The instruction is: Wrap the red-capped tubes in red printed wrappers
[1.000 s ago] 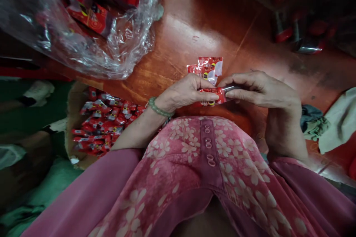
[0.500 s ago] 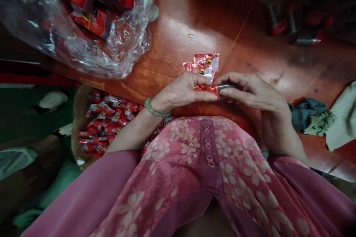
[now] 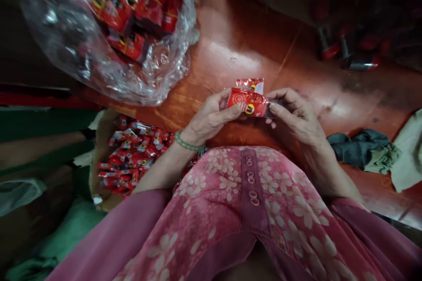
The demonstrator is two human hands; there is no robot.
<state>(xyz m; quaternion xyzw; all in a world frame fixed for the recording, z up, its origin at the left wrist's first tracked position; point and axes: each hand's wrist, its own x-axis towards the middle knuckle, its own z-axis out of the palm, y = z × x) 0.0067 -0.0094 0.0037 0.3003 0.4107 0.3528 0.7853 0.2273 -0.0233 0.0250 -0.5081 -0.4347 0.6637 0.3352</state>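
Note:
My left hand [image 3: 216, 114] is closed on the left end of a red printed wrapper [image 3: 249, 102], thumb on its front. The wrapper has pale rings and a yellow spot, and its printed face is turned up. My right hand [image 3: 293, 114] pinches a dark glossy piece [image 3: 272, 108] at the wrapper's right end. Fingers cover most of that piece, so I cannot tell whether it sits inside the wrapper. Just behind, a flat red-and-white packet [image 3: 250, 83] lies on the table, partly hidden by the held wrapper.
On the reddish-brown table [image 3: 217, 66], a clear plastic bag [image 3: 158, 83] holds bundled red wrappers [image 3: 115, 13]. A cardboard box [image 3: 99, 158] of small red packages [image 3: 141, 149] stands by my left forearm. Dark red-ended containers [image 3: 359, 61] lie back right; cloths [image 3: 356, 145] at right. Another person's arm [image 3: 42, 145] shows at left.
The wrapper has turned so its printed face shows more, and it now covers more of the packets behind. My left fingers have shifted toward its left end. The whole view has shifted slightly.

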